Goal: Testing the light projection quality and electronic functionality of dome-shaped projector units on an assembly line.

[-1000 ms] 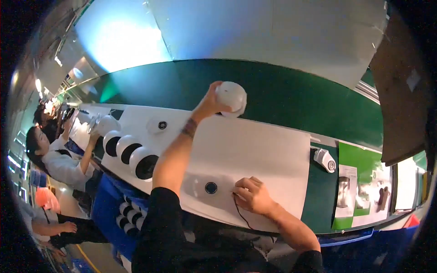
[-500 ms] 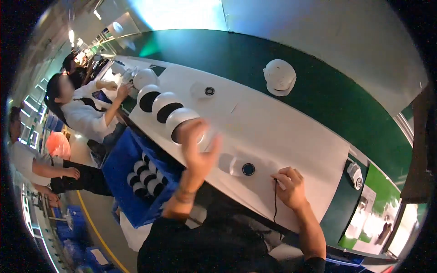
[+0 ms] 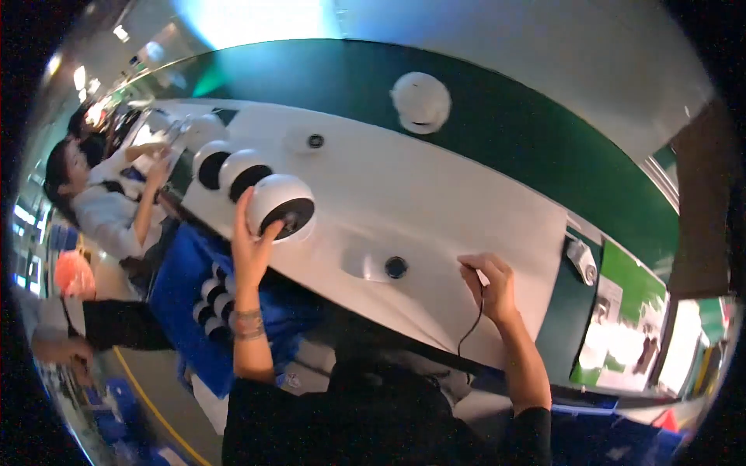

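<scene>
My left hand [image 3: 253, 247] is closed about the near white ball-shaped housing [image 3: 281, 191], fingers on its left side and thumb against its black front. Two more housings of the same kind [image 3: 247, 169] stand in a row beyond it. Pinched in my right hand [image 3: 494, 286] is a thin black cable [image 3: 471, 335], which hangs down over the table's front edge. Between my hands a small round black part [image 3: 396, 267] sits on a clear or whitish piece on the white tabletop [image 3: 435, 210].
Another round black part [image 3: 315, 141] lies farther back. A white rounded device [image 3: 420, 102] stands on the green strip, and a smaller white one [image 3: 581, 262] at right. A blue bin [image 3: 175, 291] with several housings is at left, near a seated co-worker [image 3: 105, 198].
My left hand has moved left onto the near housing, which is now turned with its black front toward me. My right hand still holds the cable. The whole view has shifted.
</scene>
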The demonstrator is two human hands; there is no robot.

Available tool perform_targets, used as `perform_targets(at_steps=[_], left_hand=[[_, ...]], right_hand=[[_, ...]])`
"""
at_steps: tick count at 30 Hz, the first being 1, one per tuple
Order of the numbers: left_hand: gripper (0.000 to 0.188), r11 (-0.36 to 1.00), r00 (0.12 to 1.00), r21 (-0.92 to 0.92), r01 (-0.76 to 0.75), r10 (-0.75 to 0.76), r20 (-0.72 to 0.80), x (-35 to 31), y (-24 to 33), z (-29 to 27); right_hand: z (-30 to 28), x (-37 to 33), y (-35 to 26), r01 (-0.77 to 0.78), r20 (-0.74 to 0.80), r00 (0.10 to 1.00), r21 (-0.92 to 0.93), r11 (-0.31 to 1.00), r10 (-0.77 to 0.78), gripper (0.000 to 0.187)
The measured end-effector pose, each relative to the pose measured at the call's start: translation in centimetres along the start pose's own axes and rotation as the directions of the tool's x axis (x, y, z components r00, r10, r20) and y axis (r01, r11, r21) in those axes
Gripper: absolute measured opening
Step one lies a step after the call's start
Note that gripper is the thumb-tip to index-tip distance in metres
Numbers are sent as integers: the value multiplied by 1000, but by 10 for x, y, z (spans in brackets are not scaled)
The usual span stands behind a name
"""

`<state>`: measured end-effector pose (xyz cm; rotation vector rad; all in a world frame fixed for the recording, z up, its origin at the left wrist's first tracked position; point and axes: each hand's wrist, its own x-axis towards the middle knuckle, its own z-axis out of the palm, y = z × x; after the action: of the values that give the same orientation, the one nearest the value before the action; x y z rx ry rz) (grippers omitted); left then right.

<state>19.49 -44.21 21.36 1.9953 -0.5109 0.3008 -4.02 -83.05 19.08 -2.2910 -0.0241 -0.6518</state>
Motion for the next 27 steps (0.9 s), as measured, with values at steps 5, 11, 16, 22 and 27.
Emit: perform_targets(at_steps=[5,11,16,22,27], left_hand=[[93,893,906,-449,7,184,380,39,55,53],[99,791,332,-514,333,412,849,61,116,192],[88,725,93,-663,187,659,747,71,124,261],[95,885,341,-394,249,301,891,59,107,242],[104,849,487,-527,30,448,750,3,117,206]], right_hand=[[-19,3,-4,-179,-65,967,520,835,247,18],[-38,-9,-6,-94,-194,951,557,825,239,27],[-41,-45,-17,-265,-250,910,261,928,330,51],[8,-64,-55,-226,-431,875,43,973,222,55],[16,-50,-73,-88,-242,964,110,990,113,48]])
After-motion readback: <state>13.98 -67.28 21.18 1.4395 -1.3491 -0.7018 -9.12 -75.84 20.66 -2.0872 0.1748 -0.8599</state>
